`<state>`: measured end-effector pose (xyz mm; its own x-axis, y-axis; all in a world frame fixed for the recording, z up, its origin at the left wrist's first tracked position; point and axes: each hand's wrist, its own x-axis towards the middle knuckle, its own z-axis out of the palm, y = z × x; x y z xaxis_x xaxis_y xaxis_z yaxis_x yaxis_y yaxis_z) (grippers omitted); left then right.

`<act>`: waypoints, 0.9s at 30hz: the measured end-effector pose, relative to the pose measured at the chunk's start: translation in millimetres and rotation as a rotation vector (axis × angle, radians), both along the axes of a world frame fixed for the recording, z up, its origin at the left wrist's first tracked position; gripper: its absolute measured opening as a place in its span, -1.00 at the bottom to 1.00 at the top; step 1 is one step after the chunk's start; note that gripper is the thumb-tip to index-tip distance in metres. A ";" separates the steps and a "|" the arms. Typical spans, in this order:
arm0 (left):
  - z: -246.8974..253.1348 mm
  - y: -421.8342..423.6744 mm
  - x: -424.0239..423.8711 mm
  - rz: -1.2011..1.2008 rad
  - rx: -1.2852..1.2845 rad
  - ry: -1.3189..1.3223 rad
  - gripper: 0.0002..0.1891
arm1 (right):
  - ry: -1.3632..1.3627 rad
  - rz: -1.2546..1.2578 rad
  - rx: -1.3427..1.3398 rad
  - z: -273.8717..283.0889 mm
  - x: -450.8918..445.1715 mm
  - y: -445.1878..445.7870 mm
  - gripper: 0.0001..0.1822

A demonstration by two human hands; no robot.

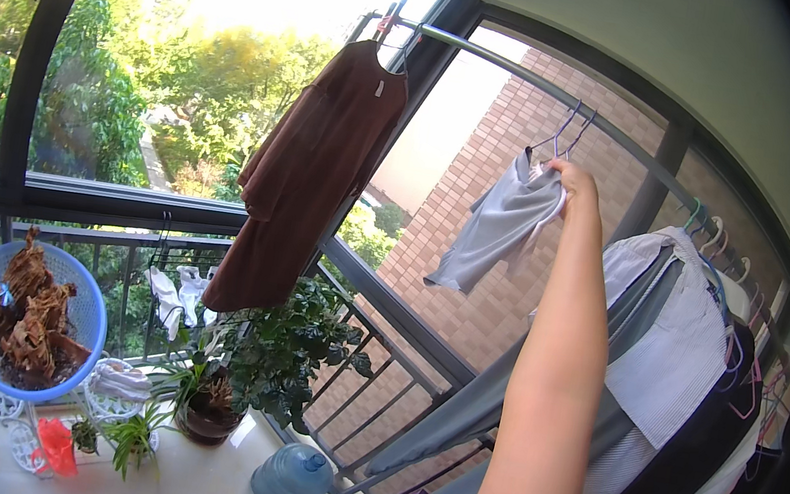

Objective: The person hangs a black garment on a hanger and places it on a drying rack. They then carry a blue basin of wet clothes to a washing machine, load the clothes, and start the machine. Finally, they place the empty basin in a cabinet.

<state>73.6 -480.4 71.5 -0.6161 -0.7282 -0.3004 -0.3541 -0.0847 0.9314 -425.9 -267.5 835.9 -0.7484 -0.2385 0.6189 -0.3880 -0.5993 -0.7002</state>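
Note:
My right hand (pixel 575 181) reaches up and has hold of the top of a light grey garment (pixel 501 220) on a purple hanger (pixel 564 130). A paler pinkish cloth or garment (pixel 534 240) hangs just behind it. Two purple hooks loop over a metal clothes rail (pixel 483 49). Left of them on the rail hangs a long brown dress (pixel 328 154), apart from my hand. On the right, below my hand's level, hangs a striped shirt (pixel 665 376) among other clothes. My left hand is out of view.
A blue plastic basket (pixel 99 315) with dry brown plant matter is at the left. Potted plants (pixel 207 421), a blue water jug (pixel 293 477) and a red plastic bag (pixel 56 446) stand below. Small white items (pixel 166 298) hang by the railing (pixel 395 357). Windows surround the balcony.

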 end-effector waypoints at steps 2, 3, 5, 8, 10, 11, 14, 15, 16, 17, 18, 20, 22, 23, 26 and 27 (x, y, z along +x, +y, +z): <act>-1.6 -6.9 -1.0 -0.006 0.002 -0.019 -0.59 | -0.015 -0.076 0.020 9.6 -12.3 4.4 -0.79; 4.3 -5.7 -5.4 -0.016 0.008 -0.027 -0.59 | 0.003 -0.091 -0.025 14.0 -15.4 6.7 -0.80; 19.6 0.4 -21.5 -0.044 0.015 -0.029 -0.58 | 0.038 -0.134 -0.117 20.1 -20.9 14.8 -0.81; 42.1 10.3 -50.1 -0.089 0.021 0.006 -0.58 | 0.174 -0.017 -0.225 12.8 -20.5 22.6 -0.83; 46.4 15.2 -75.5 -0.116 0.041 0.058 -0.57 | 0.230 -0.002 -0.200 -13.2 -16.2 33.5 -0.84; 52.0 17.9 -90.7 -0.162 0.036 0.054 -0.57 | 0.228 0.039 -0.176 -37.7 0.1 39.5 -0.84; 65.6 24.6 -145.7 -0.323 0.009 0.033 -0.57 | 0.282 0.157 -0.012 -120.7 2.9 74.5 -0.83; 66.4 24.5 -162.0 -0.371 -0.006 0.022 -0.58 | 0.277 0.136 0.038 -156.1 16.3 88.9 -0.79; 65.7 30.9 -185.2 -0.450 -0.015 0.015 -0.58 | 0.306 0.168 0.082 -193.8 21.1 113.3 -0.74; 68.0 43.1 -206.3 -0.467 0.000 -0.006 -0.59 | 0.315 0.146 0.218 -229.1 33.8 145.7 -0.78; 74.3 55.4 -224.9 -0.472 0.006 -0.031 -0.59 | 0.239 0.261 0.309 -265.2 38.3 176.4 -0.77; 80.6 75.2 -261.7 -0.520 -0.006 -0.076 -0.58 | 0.069 0.384 0.488 -335.8 38.3 238.3 -0.78; 73.1 98.1 -302.8 -0.599 -0.019 -0.098 -0.55 | 0.062 0.359 0.793 -389.0 41.2 315.8 -0.77; 57.6 104.8 -328.6 -0.648 -0.034 -0.029 -0.58 | 0.071 0.422 0.839 -417.9 41.4 357.3 -0.78; 41.3 152.9 -407.6 -0.898 -0.348 -0.053 -0.62 | 0.227 0.323 0.851 -501.7 43.1 485.3 -0.79; 45.1 175.6 -436.2 -0.973 -0.461 -0.041 -0.63 | 0.201 0.259 0.832 -520.4 52.8 531.0 -0.78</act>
